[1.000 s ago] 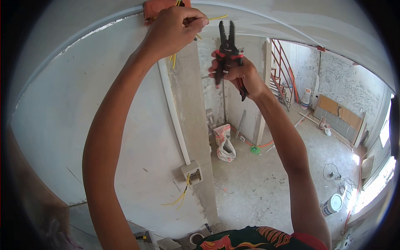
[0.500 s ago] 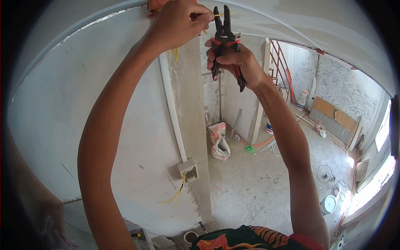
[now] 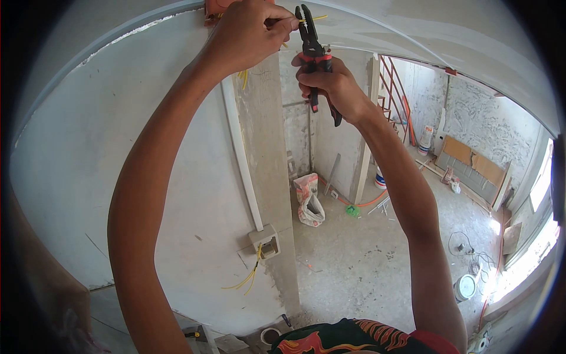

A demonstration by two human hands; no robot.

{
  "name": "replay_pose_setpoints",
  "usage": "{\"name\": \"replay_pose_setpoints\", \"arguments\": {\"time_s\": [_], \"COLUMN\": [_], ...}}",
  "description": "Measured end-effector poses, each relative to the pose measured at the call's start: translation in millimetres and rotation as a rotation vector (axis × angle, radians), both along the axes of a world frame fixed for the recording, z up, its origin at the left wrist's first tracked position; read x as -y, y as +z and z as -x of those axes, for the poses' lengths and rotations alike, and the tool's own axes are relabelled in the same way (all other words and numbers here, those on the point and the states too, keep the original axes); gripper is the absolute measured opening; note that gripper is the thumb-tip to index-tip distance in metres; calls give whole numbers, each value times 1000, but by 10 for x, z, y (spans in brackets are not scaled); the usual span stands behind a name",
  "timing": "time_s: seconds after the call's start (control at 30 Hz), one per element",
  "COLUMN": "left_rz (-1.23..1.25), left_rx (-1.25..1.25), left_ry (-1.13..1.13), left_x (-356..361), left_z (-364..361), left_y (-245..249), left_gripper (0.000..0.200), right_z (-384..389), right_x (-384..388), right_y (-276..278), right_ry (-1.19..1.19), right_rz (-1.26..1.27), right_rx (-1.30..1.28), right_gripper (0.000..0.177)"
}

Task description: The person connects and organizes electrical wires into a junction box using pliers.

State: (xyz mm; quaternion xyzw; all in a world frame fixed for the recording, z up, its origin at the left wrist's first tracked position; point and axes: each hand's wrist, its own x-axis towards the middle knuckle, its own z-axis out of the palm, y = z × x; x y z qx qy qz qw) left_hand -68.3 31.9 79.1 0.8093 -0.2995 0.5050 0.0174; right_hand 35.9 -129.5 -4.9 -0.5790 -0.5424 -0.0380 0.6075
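Near the ceiling, my left hand pinches a yellow wire between thumb and fingers. The wire's end sticks out to the right, passing through the jaws of the wire strippers. These are black with red on the handles, jaws pointing up and nearly closed around the wire. My right hand is wrapped round their handles. Behind my left hand is an orange junction box, partly hidden. More yellow wires hang below that hand.
A white conduit runs down the wall to an outlet box with yellow wires hanging out. On the floor below are an opened sack, a lidded bucket and loose cables. Cardboard leans at the far wall.
My right hand has squeezed the handles together, and the stripper jaws have closed from wide apart onto the yellow wire. Both hands have shifted slightly left.
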Motion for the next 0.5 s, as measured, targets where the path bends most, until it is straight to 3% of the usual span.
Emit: {"name": "replay_pose_setpoints", "arguments": {"time_s": [0.1, 0.2, 0.33, 0.4, 0.5], "left_rz": [142, 91, 112, 120, 35], "left_rx": [-73, -24, -142, -235, -129], "left_ry": [206, 199, 233, 282, 234], "left_x": [91, 108, 162, 190, 112], "left_z": [41, 23, 73, 128, 75], "left_y": [-65, -73, -28, -13, -61], "left_gripper": [24, 23, 23, 28, 41], "right_z": [43, -42, 0, 4, 3], "right_x": [-1, -37, -29, 10, 29], "right_y": [14, 24, 42, 50, 53], "right_ry": [-165, -323, -405, -475, -454], "right_rz": [-28, -41, -82, -113, -83], "right_rx": [85, 215, 216, 314, 247], "right_gripper": [32, 34, 31, 28, 26]}}
